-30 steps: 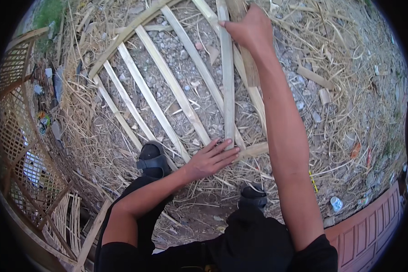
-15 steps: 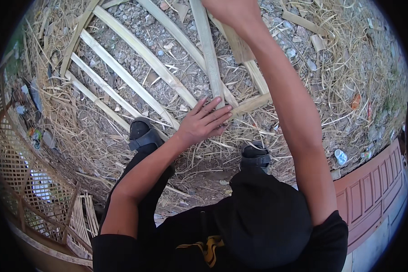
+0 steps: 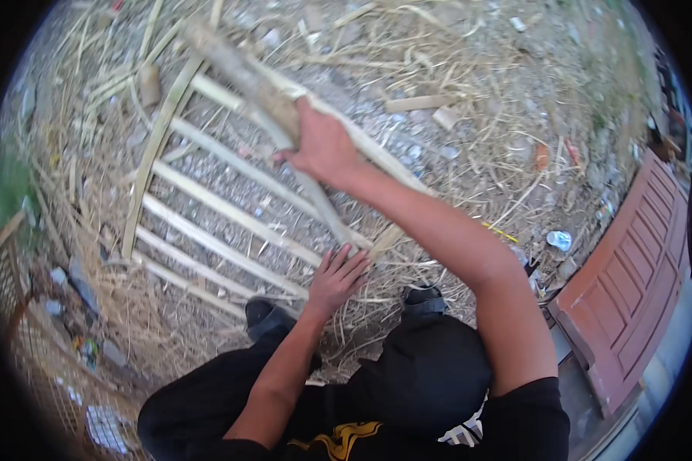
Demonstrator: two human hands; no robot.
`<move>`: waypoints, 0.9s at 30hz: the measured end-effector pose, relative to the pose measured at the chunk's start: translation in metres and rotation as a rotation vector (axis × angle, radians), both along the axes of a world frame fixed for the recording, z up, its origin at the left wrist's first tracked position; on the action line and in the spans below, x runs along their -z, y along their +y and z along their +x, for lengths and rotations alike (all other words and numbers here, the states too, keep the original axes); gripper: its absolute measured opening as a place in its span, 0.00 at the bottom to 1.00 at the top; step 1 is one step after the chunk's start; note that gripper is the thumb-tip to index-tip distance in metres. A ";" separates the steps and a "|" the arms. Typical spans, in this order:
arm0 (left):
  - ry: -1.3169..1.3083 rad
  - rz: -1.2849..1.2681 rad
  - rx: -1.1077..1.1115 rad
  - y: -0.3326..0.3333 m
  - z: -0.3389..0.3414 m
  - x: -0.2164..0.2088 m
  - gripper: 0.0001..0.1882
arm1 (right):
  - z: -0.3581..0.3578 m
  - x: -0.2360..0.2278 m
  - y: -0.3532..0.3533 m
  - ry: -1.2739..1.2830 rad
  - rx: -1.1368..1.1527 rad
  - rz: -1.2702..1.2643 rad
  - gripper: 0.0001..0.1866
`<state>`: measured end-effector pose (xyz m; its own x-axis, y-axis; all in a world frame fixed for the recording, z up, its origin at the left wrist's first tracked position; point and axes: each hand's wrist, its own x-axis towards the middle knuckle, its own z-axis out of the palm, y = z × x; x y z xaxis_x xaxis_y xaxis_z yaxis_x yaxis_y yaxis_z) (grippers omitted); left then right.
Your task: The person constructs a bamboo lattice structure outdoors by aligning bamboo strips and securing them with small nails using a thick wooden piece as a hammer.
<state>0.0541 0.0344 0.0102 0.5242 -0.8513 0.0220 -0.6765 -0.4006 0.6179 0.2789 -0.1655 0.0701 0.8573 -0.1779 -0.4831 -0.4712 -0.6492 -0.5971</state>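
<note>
A frame of pale bamboo slats lies on the ground ahead of me, its slats side by side, such as a slat. A crosspiece spans their far left ends. My left hand lies with fingers stretched out on the near end of a diagonal slat, beside a short near crosspiece. Above the frame, my right hand is closed round a thick, brownish length of wood, which points to the far left and is blurred at its far end.
Dry straw strips and gravel cover the ground. A loose wood offcut and a crumpled white cup lie to the right. A reddish-brown panelled door leans at the right edge. Lattice fencing stands at the lower left.
The view has shifted, so the frame sits lower. My right hand has come leftward over the slats with the thick wood. My left hand stays at the diagonal slat's near end.
</note>
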 end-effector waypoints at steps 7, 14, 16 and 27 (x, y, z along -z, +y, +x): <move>-0.003 0.001 -0.031 0.001 -0.006 0.000 0.21 | -0.007 0.003 0.008 -0.138 0.031 0.023 0.44; 0.017 -0.045 -0.055 -0.005 -0.003 0.003 0.19 | 0.000 0.002 0.002 -0.125 0.007 -0.022 0.42; -0.014 0.005 -0.103 0.007 -0.001 0.000 0.19 | 0.004 0.005 0.018 -0.159 -0.020 -0.008 0.41; 0.058 -0.022 -0.049 -0.003 0.008 -0.010 0.22 | -0.043 0.008 -0.016 -0.436 0.103 -0.031 0.28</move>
<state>0.0618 0.0315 0.0203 0.5665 -0.8240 0.0088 -0.6191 -0.4185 0.6645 0.2357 -0.1815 0.0626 0.9566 -0.2818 -0.0738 -0.2430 -0.6325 -0.7354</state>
